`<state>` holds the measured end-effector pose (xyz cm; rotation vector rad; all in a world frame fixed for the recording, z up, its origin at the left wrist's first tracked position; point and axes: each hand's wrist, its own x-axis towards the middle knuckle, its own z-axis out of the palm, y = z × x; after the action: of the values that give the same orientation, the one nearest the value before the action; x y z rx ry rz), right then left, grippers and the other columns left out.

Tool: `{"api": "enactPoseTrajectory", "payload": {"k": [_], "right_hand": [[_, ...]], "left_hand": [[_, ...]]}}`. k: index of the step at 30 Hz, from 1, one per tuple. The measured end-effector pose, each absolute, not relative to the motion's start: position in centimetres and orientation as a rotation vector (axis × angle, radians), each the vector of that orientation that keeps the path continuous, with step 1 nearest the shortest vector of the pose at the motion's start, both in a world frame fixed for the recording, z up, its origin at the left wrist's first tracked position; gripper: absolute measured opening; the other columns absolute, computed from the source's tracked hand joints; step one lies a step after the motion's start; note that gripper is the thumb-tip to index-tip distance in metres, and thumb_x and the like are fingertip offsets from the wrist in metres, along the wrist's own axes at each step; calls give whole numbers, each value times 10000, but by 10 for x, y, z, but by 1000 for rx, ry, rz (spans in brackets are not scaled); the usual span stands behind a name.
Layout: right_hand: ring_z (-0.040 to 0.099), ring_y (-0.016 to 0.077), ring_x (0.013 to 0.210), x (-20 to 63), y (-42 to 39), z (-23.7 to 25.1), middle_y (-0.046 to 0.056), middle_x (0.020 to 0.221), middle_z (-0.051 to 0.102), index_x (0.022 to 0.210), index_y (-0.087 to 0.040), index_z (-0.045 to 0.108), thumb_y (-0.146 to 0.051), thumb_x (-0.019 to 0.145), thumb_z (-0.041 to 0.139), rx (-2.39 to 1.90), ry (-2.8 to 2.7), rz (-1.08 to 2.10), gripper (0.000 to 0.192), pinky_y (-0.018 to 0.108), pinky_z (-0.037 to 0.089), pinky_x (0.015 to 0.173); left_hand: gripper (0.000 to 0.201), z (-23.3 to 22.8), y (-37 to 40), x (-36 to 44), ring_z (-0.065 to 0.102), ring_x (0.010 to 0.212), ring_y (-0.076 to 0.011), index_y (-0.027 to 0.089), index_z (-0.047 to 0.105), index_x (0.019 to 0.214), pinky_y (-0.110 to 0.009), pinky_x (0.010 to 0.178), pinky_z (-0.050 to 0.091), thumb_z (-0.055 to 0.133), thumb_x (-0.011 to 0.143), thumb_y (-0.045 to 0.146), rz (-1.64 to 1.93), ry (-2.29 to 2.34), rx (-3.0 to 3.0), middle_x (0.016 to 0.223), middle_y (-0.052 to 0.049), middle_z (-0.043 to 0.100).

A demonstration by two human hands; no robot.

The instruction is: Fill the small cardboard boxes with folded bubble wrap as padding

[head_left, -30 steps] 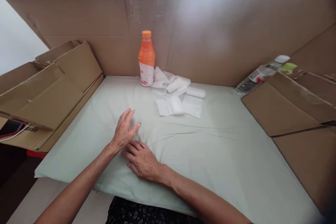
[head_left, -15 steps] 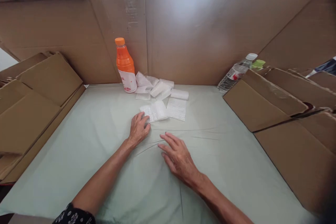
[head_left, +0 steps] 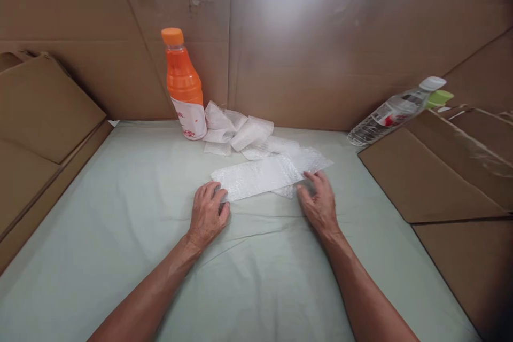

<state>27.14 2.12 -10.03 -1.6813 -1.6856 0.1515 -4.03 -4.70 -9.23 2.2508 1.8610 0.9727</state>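
Filling the whole back is one big wall [head_left: 320, 26] of cardboard, and it's catching a hazy patch of light up top. One pale green cloth [head_left: 256, 288] is covering the surface, wrinkling in places. At least one box is flanking each side: left box [head_left: 36, 101], right box [head_left: 428, 165]. Two bottles: the orange bottle [head_left: 185, 83] is standing near the wall, the clear bottle [head_left: 390, 115] is tilting beside the right box. Bubble wrap next: one pile [head_left: 254, 132] is sprawling beside the orange bottle (pieces are overlapping, so no exact count), and one long strip [head_left: 260, 175] is lying slantwise across its front, mid-cloth. Two hands are touching that strip: left hand [head_left: 206, 215] at its left end, right hand [head_left: 321, 206] at its near edge toward the right. Fingers are bending loosely on both; can't tell if either is actually pinching. One green thing [head_left: 441, 98] is peeking out behind the clear bottle.
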Motion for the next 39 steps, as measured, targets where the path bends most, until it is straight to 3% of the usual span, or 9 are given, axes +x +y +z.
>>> {"api": "enactPoseTrajectory", "payload": {"k": [10,16,19,23,27,30,32,36,39], "right_hand": [[580,296,1276,243,10,-89,144,1344,648,1313,-199,596,-392,931,515,-1533,-1700,147,435,519,446,1060],[482,312,1380,206,30,-69,131,1442,583,1375,-206,577,-303,887,551,-1465,-1835,243,498,530,376,1130],[548,332,1292,203,40,-68,139,1371,634,1321,-206,633,-269,839,582,-1607,-1857,320,488,534,436,1059],[623,270,1191,242,17,-55,87,1276,702,1264,-249,667,-270,875,557,-1662,-1842,276,404,469,464,1039],[587,293,1253,321,-14,-5,134,1312,676,1176,-203,701,-293,890,578,-1707,-1821,-89,325,495,391,1082],[462,377,1379,385,-8,43,243,1460,544,1313,-116,633,-297,843,695,-1911,-1708,-545,507,551,320,1050],[463,404,1367,414,7,67,317,1403,562,1345,-52,597,-345,837,749,-2165,-1524,-659,606,586,285,975],[621,342,1176,435,28,89,290,1099,724,825,-88,724,-320,892,703,-2566,-1402,-363,243,537,256,821],[687,306,997,436,26,81,207,902,764,506,-181,562,-340,899,679,-2388,-1501,-300,439,508,261,769]], "left_hand": [[212,-90,-48,-47,633,1050,-266,205,696,933,-443,940,504,513,897,107,1177,1889,2242,1124,-107,684],[199,-74,-39,-80,603,1146,-292,190,719,957,-476,1004,456,553,870,124,1510,2141,2146,1265,-137,625],[239,-80,-40,-88,588,1171,-320,207,721,910,-514,1023,430,561,786,80,1398,2161,2150,1288,-122,616],[269,-96,-41,-87,608,1137,-338,220,707,888,-555,1036,421,570,717,65,1299,2061,2217,1272,-114,635],[167,-99,-41,-85,608,1131,-349,218,703,889,-558,1020,432,606,765,161,1221,2068,2250,1231,-123,651],[149,-98,-39,-85,612,1120,-341,212,709,895,-537,1011,441,602,791,203,1169,2087,2265,1211,-131,657],[161,-97,-37,-85,617,1111,-335,205,714,898,-527,1004,447,588,799,200,1149,2097,2266,1195,-140,662],[182,-97,-36,-85,616,1119,-335,204,716,905,-527,1006,450,578,788,189,1132,2130,2225,1186,-144,662],[208,-97,-38,-82,613,1130,-331,211,709,919,-526,1021,452,580,760,175,1144,2147,2153,1194,-134,660]]}}
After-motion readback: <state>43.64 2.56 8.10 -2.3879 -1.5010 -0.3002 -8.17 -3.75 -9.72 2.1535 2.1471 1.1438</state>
